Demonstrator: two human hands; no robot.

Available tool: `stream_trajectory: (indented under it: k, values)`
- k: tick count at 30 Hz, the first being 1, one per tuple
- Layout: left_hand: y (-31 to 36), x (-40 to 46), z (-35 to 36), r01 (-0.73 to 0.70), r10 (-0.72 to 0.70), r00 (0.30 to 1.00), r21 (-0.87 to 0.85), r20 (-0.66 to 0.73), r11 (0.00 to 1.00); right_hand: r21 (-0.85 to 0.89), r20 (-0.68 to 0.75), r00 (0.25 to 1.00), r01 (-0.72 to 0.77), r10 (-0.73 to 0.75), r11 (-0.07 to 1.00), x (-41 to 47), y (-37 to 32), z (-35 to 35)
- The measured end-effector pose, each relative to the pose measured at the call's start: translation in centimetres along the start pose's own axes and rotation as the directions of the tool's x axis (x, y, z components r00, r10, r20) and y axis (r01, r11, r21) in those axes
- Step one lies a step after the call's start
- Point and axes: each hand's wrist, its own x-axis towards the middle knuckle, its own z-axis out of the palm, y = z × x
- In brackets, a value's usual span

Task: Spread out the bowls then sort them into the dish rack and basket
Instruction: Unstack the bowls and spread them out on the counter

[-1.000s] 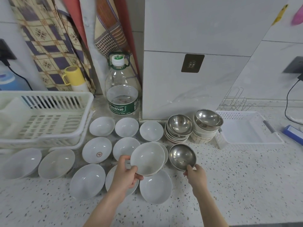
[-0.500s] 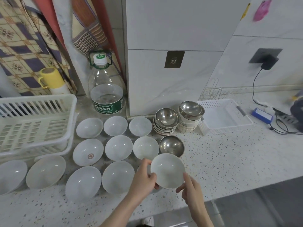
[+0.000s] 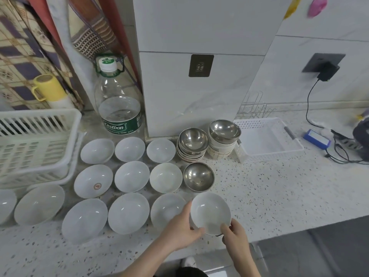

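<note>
White bowl (image 3: 210, 212) held low at near counter (image 3: 269, 192) edge, mouth up, round, so no long side. Left hand (image 3: 179, 229) and right hand (image 3: 235, 235) both pinching its near rim. Could slip off that edge if let go too soon. Farther back, laid-out bowls in rows, a steel bowl (image 3: 198, 176), two stacks, dish rack (image 3: 38, 144) left, basket (image 3: 267, 138) right.

Leftmost bowl (image 3: 7, 206) — cut by the frame edge — shows only partly.
</note>
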Motion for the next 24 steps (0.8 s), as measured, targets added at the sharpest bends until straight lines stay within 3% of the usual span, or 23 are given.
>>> stream_trajectory:
  k: [5, 13, 24]
  values:
    - [0.8, 1.1, 1.6, 0.018, -0.008, 0.998, 0.141, -0.069, 0.990, -0.101, 0.141, 0.990, -0.012, 0.026, 0.995, 3.4, 0.3, -1.9]
    - [0.0, 1.7, 2.8, 0.170, -0.117, 0.979, 0.348, -0.168, 0.922, -0.144, 0.289, 0.957, 0.024, 0.019, 0.989, 5.5, 1.0, -1.8]
    - [-0.5, 2.6, 3.2, 0.246, -0.193, 0.963, 0.321, -0.187, 0.915, -0.210, 0.410, 0.912, 0.102, -0.007, 0.972, 6.3, 1.9, -1.9]
